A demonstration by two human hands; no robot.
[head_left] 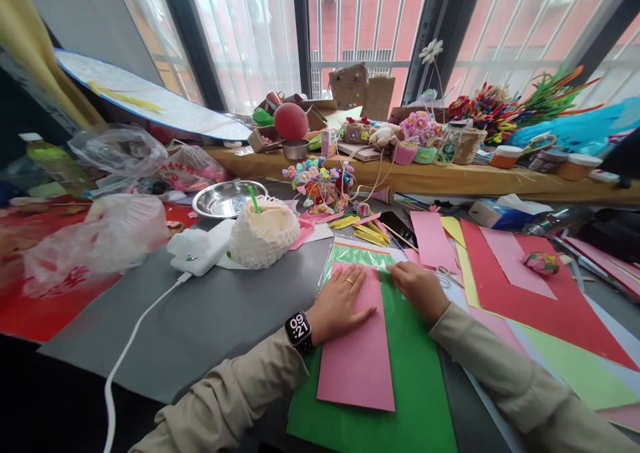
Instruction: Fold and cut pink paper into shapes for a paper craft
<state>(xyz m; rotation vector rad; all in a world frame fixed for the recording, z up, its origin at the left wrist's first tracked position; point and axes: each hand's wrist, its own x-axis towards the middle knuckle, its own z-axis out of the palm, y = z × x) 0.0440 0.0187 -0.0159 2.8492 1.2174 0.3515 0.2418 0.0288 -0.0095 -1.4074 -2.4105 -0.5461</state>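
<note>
Clock directions taken from the middle of the pink sheet, 12 pointing away from the wearer; grey tabletop [190, 326] is the largest surface, spreading widest from 9 to 10 o'clock; green sheet [417, 386] lies beneath the pink sheet, showing along its 3 and 6 o'clock sides, with clear plastic film [350, 245] at its 12 o'clock end; red sheet [540, 306] sits between 2 and 3 o'clock, well apart; pink sheet [356, 366] is at the near centre of the table, long side running roughly 12 to 6; metal dish [220, 203] and white foam-netted item [265, 236] with a green straw stand between 10 and 11 o'clock; left hand [340, 303] rests palm down on the upper pink sheet, fingers extended and a little spread, thumb out toward 2, nothing clasped; right hand [417, 290] is at 1 to 2 o'clock, fingers curled, tips at the green sheet's upper right edge; cannot tell whether they pinch it; scissors [445, 278] lie just beside the right hand; watch [299, 328] on the left wrist reads 09:21; ring [349, 280] on a left finger.
</note>
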